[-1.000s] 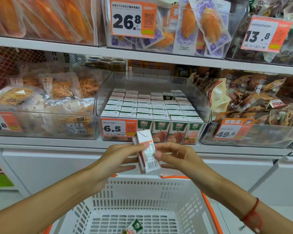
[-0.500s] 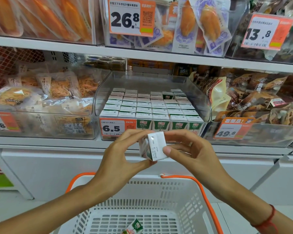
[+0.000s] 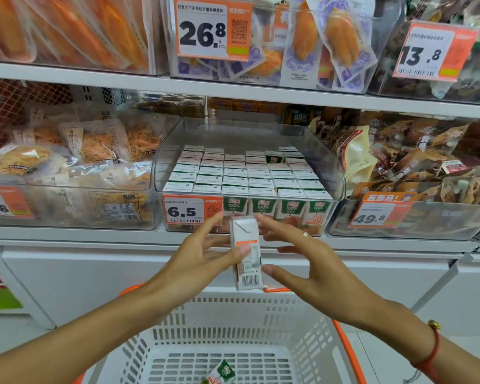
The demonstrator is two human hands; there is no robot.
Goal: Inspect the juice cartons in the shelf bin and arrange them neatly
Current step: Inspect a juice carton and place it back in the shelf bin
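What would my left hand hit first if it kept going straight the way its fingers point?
Probably the front wall of the clear plastic shelf bin, at its orange 6.5 price tag; the left hand points up and forward, though depth is unclear.

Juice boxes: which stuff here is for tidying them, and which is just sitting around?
For the job: juice carton pinched by the left hand; right hand open beside it; shelf bin with rows of cartons.

Just around: basket, carton in basket, snack bags, price tags.

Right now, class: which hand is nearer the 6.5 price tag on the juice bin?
Left. The left hand reaches just below the 6.5 price tag; the right hand is farther right.
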